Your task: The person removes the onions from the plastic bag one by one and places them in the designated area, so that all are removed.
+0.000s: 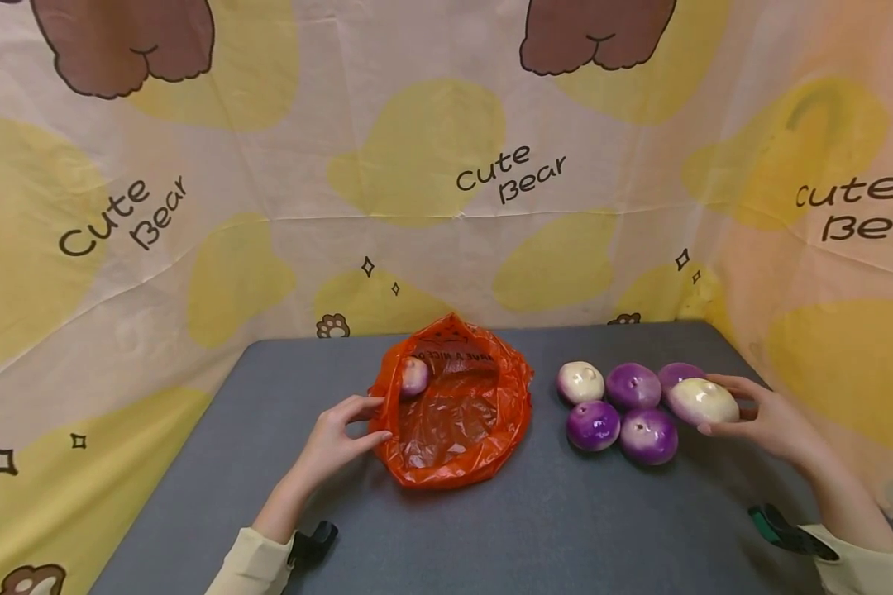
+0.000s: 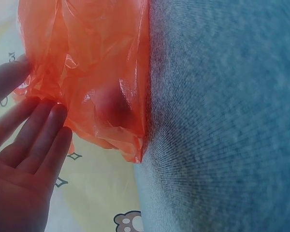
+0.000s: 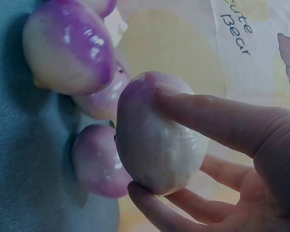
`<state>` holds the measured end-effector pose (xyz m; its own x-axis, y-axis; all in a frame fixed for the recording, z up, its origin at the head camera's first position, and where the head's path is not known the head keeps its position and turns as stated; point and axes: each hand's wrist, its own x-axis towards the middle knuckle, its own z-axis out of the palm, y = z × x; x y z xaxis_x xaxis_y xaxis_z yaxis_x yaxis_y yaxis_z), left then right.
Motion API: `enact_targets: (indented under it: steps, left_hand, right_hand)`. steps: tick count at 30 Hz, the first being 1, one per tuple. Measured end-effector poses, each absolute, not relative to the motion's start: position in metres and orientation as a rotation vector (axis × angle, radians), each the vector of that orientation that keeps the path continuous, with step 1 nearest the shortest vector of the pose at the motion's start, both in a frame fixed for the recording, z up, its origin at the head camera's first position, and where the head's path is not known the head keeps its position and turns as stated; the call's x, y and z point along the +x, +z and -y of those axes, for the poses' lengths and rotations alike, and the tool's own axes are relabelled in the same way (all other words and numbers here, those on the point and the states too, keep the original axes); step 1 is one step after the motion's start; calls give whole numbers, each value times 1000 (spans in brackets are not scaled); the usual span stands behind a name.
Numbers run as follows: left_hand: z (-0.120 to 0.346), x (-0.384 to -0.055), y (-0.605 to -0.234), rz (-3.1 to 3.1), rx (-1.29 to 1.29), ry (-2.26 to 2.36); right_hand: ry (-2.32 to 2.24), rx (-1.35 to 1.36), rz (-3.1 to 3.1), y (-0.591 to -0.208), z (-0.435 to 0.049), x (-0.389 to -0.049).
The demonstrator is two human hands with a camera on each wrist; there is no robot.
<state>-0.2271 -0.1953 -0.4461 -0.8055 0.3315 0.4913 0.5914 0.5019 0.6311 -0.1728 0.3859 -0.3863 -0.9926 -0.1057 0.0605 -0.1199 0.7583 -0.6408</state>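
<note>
My right hand (image 1: 777, 417) grips a white and purple turnip (image 1: 704, 402) at the right of the table. In the right wrist view the thumb lies along one side of that turnip (image 3: 159, 140), with fingers round the other. My left hand (image 1: 342, 434) touches the near-left side of an orange plastic bag (image 1: 461, 475), its fingers fairly straight against the film in the left wrist view. The bag stands with its mouth wide, and one turnip (image 1: 414, 377) shows inside at the left. Beside the held one sit several more turnips, among them a purple one (image 1: 634, 386).
The loose turnips, such as the near one (image 1: 649, 436), cluster between the bag and my right hand on the grey table (image 1: 461, 537). A printed cloth (image 1: 432, 182) hangs behind the table and along both sides. Each wrist wears a dark strap (image 1: 314, 543).
</note>
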Motion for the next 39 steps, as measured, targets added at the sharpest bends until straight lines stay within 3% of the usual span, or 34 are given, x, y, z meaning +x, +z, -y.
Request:
enact_targets:
  steps: [8,18,30,39]
  left_hand:
    - [192,-224,-441,2473,-746,-1182]
    - [179,-201,-407,2471,-765,-1218]
    - [191,-221,-439,2457,-748,-1218]
    - [195,-224,-442,2437,-779,-1246]
  right_hand:
    - [1049,163,2970,-395,-388,-165]
    - [1116,167,2999,-411,-396,-163]
    - [1044,194,3010,-422,-396,-166]
    - [1110,181,3016,-423,-396,-165]
